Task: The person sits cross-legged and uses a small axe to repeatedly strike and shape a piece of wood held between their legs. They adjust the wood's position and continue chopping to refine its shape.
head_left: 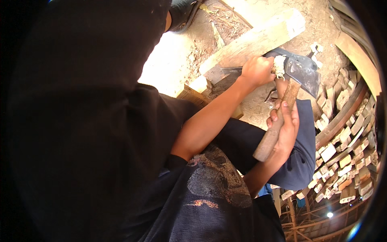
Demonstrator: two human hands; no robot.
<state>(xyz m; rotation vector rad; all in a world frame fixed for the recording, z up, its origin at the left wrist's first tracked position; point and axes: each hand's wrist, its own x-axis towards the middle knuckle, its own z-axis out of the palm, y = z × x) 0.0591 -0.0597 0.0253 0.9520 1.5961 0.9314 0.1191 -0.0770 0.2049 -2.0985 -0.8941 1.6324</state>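
Note:
My left hand (258, 73) is closed around what looks like a chisel, most of its handle hidden in the fist. A narrow dark blade (231, 70) sticks out on the left, by the side of a pale wooden beam (252, 45). On the right, the frayed, whitish handle end (279, 67) shows. In my right hand (287, 123) is a hatchet, gripped by its thick wooden handle (269, 142). Its broad grey metal head (303, 76) is just right of the frayed end; whether they touch, I cannot tell.
Shorter wood blocks (197, 89) lie below the beam. Along the right side is a large stack of cut wood pieces (342, 149), with a long board (360, 60) above it. Wood shavings (225, 20) are scattered on the ground. A dark shoe (183, 15) shows at the top.

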